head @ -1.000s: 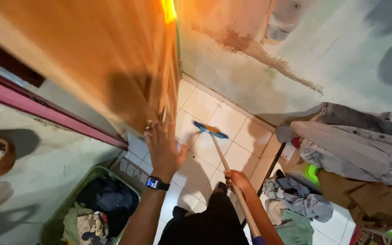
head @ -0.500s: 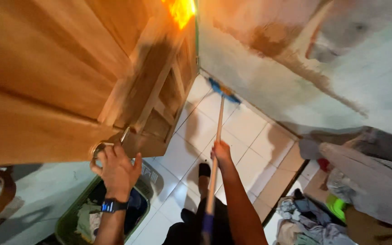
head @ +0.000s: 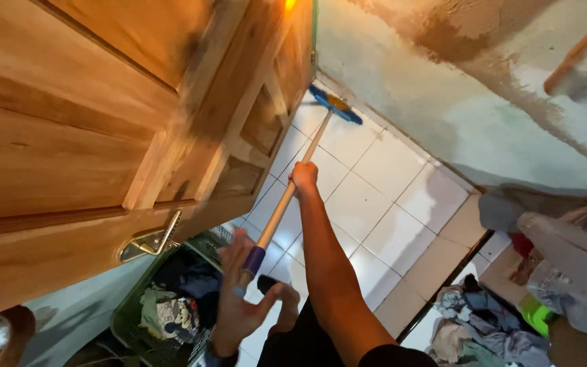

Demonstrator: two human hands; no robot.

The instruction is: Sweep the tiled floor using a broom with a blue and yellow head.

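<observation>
Wooden door, one, panelled, fills the left half of the view; one metal lever handle sits on its lower rail. Below the handle stands one green laundry basket holding crumpled clothes, its rim close under the door's bottom edge. Left hand lies just right of the basket, fingers spread apart and blurred, at the blue end grip of one broom; whether it grasps the grip cannot be told. Right hand is clamped around the wooden broomstick at mid-length, arm outstretched. The broom's blue head rests on the white tiled floor where the door edge meets the stained wall. Bare tile lies open between door and wall. At far right, one heap of clothes lies on the floor beneath hanging garments.
</observation>
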